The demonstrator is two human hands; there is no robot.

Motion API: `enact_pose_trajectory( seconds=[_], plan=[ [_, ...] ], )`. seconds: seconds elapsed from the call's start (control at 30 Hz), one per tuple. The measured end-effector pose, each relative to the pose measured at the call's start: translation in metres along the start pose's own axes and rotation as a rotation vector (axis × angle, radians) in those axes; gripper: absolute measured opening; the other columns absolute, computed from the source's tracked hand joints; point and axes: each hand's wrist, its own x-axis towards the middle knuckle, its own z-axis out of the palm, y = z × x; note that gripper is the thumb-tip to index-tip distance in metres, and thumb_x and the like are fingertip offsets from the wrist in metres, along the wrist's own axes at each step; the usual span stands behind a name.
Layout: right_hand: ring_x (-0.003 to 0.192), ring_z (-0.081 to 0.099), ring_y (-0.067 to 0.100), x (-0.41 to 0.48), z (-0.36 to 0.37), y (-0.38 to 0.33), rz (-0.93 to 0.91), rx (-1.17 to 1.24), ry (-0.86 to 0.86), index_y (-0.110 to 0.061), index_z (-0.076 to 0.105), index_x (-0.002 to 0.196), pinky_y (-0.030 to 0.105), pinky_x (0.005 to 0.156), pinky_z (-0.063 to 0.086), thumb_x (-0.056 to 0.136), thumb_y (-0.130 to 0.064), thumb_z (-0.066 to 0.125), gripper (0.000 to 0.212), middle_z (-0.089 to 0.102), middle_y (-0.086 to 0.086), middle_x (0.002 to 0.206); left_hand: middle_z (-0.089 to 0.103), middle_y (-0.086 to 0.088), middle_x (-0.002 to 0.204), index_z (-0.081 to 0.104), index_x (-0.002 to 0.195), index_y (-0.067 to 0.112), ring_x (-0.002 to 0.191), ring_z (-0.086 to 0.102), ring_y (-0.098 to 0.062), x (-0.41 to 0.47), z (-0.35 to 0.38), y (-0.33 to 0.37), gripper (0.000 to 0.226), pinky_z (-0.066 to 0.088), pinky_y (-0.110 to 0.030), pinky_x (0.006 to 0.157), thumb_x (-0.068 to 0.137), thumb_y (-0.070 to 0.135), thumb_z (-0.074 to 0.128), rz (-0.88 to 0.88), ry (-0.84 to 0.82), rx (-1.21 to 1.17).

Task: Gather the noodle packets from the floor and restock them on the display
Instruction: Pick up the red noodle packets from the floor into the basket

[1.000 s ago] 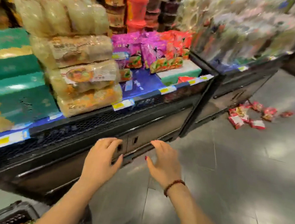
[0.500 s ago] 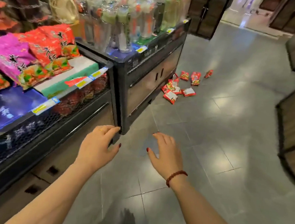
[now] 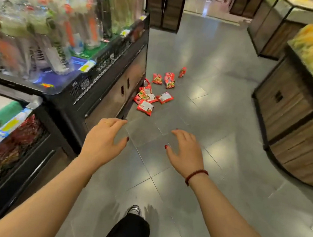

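At 12 o'clock on the floor (image 3: 219,125), packets (image 3: 145,107) lie scattered by the display (image 3: 117,78) base. Our left grip (image 3: 103,141) and right grip (image 3: 184,154) hang empty, fingers loosely spread, palms down, likely readied to scoop once we're near.

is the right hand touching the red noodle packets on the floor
Apart. The head view shows bare grey floor between the open right hand and the red noodle packets lying farther ahead.
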Motion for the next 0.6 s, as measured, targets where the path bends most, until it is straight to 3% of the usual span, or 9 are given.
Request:
enact_pose_trajectory(
  seconds=[0.17,0.43,0.6],
  plan=[
    [0.124,0.044,0.021,0.092,-0.002,0.022,0.089,-0.023,-0.014,-0.018,0.050,0.132,0.034,0.101,0.037,0.090,-0.034,0.061,0.046,0.052,-0.001,0.136,0.059,-0.002,0.130,0.055,0.134,0.020,0.121,0.050,-0.025,0.106,0.022,-0.020,0.052,0.046,-0.036,0.093,0.086,0.036,0.067,0.017,-0.073,-0.026],
    [0.123,0.045,0.022,0.207,-0.003,0.083,0.180,-0.034,-0.026,-0.018,0.051,0.132,0.032,0.102,0.035,0.090,-0.033,0.060,0.046,0.052,0.000,0.134,0.065,-0.006,0.116,0.062,0.124,0.012,0.108,0.058,-0.029,0.241,0.068,-0.030,0.048,0.052,-0.039,0.082,0.080,0.028,0.075,0.094,-0.112,-0.053],
    [0.122,0.046,0.024,0.303,0.000,0.139,0.165,-0.022,-0.045,-0.016,0.050,0.133,0.034,0.099,0.035,0.090,-0.032,0.061,0.047,0.052,0.001,0.135,0.064,-0.007,0.120,0.060,0.128,0.012,0.112,0.056,-0.031,0.338,0.107,-0.025,0.052,0.050,-0.039,0.087,0.082,0.030,0.073,0.060,-0.126,-0.041]
  ],
)
